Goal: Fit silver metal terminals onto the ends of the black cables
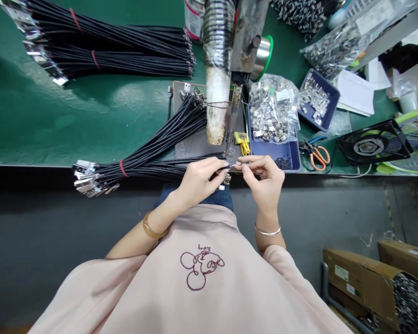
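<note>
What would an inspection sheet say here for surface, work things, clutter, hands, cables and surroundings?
Surface: green table, glossy; gray board on it.
Work things: small pieces, too small to identify; banded black cable bunch, partly over the table edge.
Clutter: orange-handled tool; bag of metal parts.
Hands: left hand and right hand pinching, close together.
Cables: more banded bundles, upper left.
Surroundings: black fan, right; cardboard boxes, lower right.

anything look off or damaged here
The central pipe looks dirty: brown stains mark its white lower end. The cable bundle also lies askew, its metal ends poking past the near edge of the table.
</note>
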`<action>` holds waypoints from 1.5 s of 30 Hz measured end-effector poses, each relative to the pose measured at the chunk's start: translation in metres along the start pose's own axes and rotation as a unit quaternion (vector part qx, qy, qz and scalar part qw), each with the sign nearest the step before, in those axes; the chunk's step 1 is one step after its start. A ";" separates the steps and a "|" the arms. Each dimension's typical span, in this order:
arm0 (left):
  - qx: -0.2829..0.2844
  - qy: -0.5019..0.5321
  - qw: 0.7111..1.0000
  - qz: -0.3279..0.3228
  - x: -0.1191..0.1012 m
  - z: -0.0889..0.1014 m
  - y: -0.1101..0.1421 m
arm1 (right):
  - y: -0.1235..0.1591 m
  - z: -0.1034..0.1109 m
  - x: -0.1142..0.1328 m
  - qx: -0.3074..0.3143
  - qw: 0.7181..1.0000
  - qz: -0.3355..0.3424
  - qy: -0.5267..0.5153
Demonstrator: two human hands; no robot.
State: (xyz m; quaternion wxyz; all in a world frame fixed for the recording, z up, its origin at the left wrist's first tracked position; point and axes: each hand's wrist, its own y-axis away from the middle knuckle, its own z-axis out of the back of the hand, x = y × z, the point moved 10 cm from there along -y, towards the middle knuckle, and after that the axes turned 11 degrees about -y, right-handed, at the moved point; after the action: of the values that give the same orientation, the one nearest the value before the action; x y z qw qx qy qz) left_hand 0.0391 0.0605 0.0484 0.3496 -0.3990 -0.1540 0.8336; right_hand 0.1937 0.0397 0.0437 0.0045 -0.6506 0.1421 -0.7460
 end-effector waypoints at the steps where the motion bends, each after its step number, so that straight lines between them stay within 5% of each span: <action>1: -0.013 0.008 1.000 0.022 0.003 0.000 0.000 | 0.002 -0.001 0.003 -0.017 0.999 0.026 0.022; 5: -0.035 0.073 0.989 0.124 0.023 -0.003 0.004 | 0.005 -0.009 0.006 -0.042 0.991 0.095 0.082; 14: -0.010 0.091 0.982 0.166 0.033 -0.013 0.009 | 0.001 -0.024 -0.027 0.026 0.999 0.006 -0.024; 20: -0.010 0.089 0.974 0.209 0.034 -0.016 0.015 | 0.012 -0.031 0.004 -0.017 0.977 0.167 0.131; 24: 0.025 0.182 0.947 0.263 0.043 -0.023 0.018 | 0.018 -0.027 0.014 -0.050 0.960 0.226 0.159; 38: 0.068 0.295 0.913 0.274 0.048 -0.030 0.012 | 0.011 -0.018 -0.010 -0.014 0.997 0.075 -0.014; 45: 0.037 0.347 0.873 0.340 0.055 -0.034 0.016 | 0.019 -0.017 0.021 -0.053 0.971 0.220 0.073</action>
State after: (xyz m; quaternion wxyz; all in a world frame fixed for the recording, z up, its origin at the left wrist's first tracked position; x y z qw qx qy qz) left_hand 0.0338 0.0878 -0.0123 0.0905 -0.6772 0.1535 0.7139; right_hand 0.1710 0.0213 0.0581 0.1232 -0.5463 0.3210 -0.7638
